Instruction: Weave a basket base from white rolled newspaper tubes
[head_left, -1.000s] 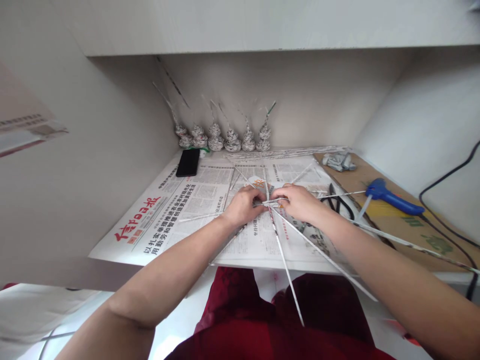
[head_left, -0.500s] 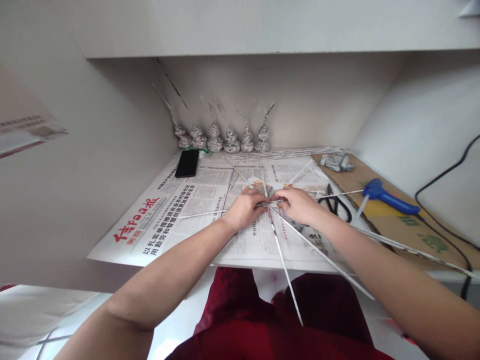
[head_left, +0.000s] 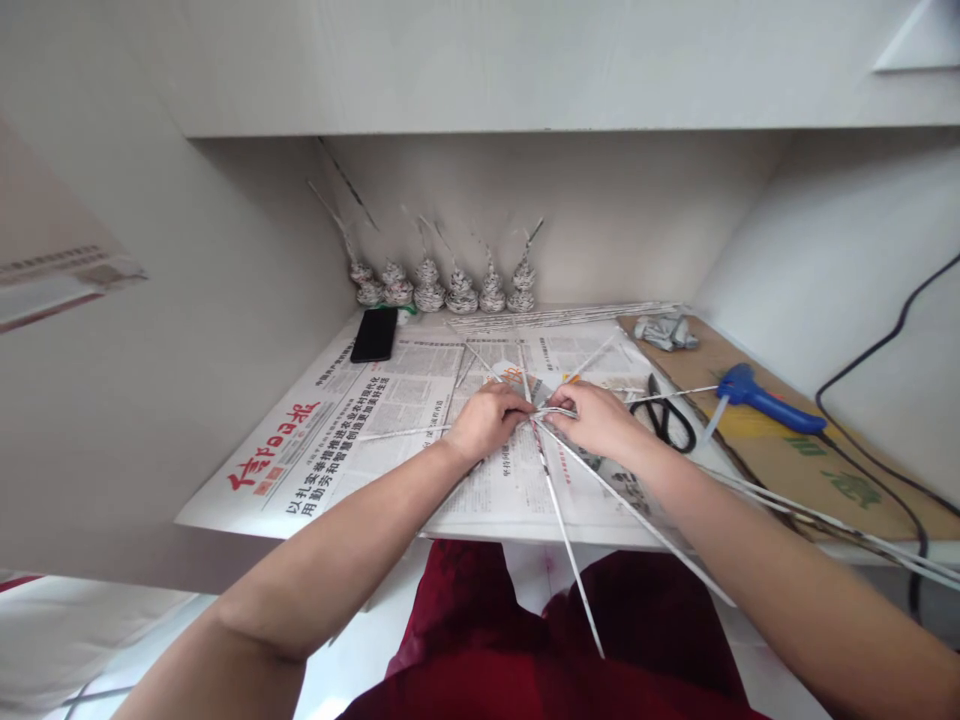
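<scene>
Pinching crossed paper rods (head_left: 562, 525) near their middle with left hand (head_left: 489, 420) and a paper strand (head_left: 557, 411) with right hand (head_left: 592, 416); probably best to press flat, pulling evenly.

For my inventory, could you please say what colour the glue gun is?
The glue gun is blue; the head view shows it best.

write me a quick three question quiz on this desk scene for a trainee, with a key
1. How many gourd-shaped pieces stand in the row at the back?
2. Fill the gap: the blue glue gun rests on ____.
3. What are the left hand and right hand holding?
A) the scissors
B) paper sticks, near where they cross
C) the phone

Key: 1. six; 2. cardboard; 3. B
</scene>
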